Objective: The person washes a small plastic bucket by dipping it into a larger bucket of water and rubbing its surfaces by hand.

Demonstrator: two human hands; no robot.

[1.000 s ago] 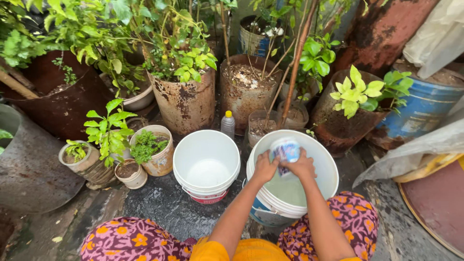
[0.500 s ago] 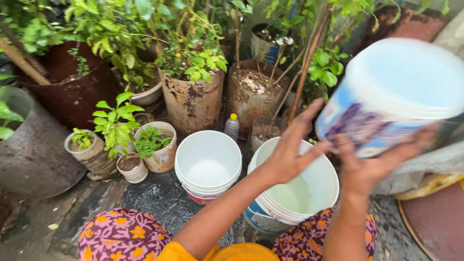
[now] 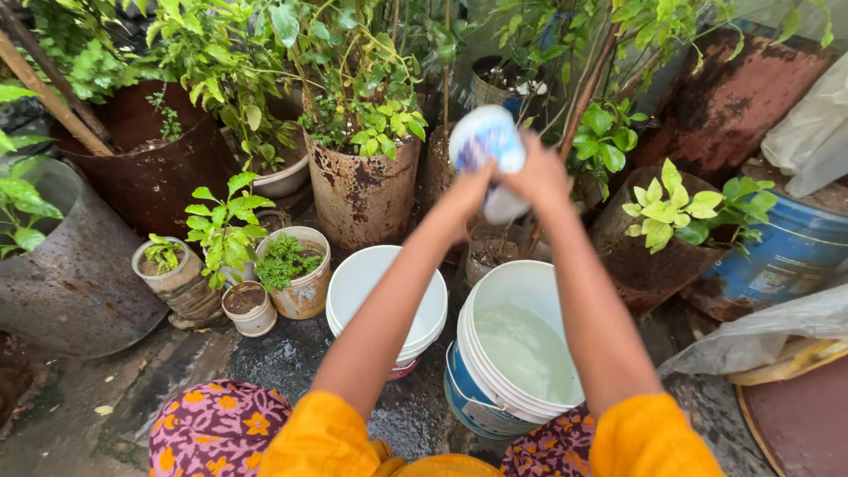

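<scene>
Both arms stretch forward over the buckets. My left hand [image 3: 465,196] and my right hand [image 3: 539,173] together grip a small white tub with a blue and purple pattern [image 3: 487,141], tipped on its side above a rusty pot [image 3: 495,252] of soil. Below my right arm stands a white bucket [image 3: 495,291] holding cloudy water. An empty white bucket [image 3: 353,283] stands to its left, under my left forearm.
Rusty metal pots with green plants crowd the back, the nearest [image 3: 364,190] just left of my hands. Small potted plants [image 3: 296,274] stand at the left beside a grey drum [image 3: 75,274]. A blue barrel [image 3: 782,256] and plastic sheeting [image 3: 760,336] are at the right. The ground is wet.
The tub was dipped in the water bucket, then lifted up close to the camera, and is now carried forward and tipped over the pot behind the buckets.
</scene>
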